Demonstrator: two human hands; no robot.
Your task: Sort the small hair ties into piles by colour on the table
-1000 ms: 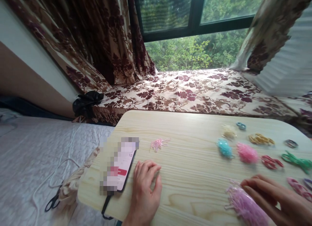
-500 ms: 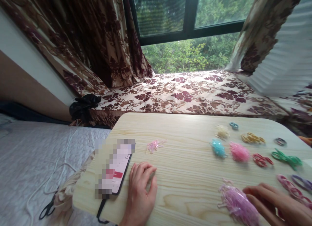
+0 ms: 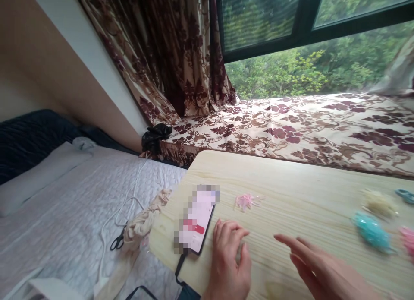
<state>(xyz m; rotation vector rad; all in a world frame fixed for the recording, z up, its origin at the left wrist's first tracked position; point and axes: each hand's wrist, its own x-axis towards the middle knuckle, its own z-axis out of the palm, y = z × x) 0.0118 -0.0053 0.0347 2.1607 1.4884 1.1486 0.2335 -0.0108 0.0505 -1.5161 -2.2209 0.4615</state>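
Note:
My left hand [image 3: 229,257] rests on the pale wooden table [image 3: 291,179] with its fingers loosely bent and nothing in it. Close to its left lies a phone [image 3: 201,213] with a lit, partly blurred screen. Just beyond the fingertips is a small loose heap of pink elastic bands [image 3: 246,201]. My right hand [image 3: 320,265], its fingers stretched out toward the left, hovers over the table and holds nothing visible. At the right lie a turquoise bundle [image 3: 371,232], a cream bundle [image 3: 379,204], part of a bright pink bundle [image 3: 409,239] and blue hair ties [image 3: 405,195].
A black cable [image 3: 180,267] runs off the table from the phone. To the left is a bed [image 3: 80,200] with white cords, black-handled scissors [image 3: 117,243] and beige cloth [image 3: 140,228]. A flower-patterned window seat [image 3: 258,123] borders the table's far side.
The view has swung to the left. My right hand has moved left, away from the purple bundle, which is now out of view. My left hand stays beside the phone.

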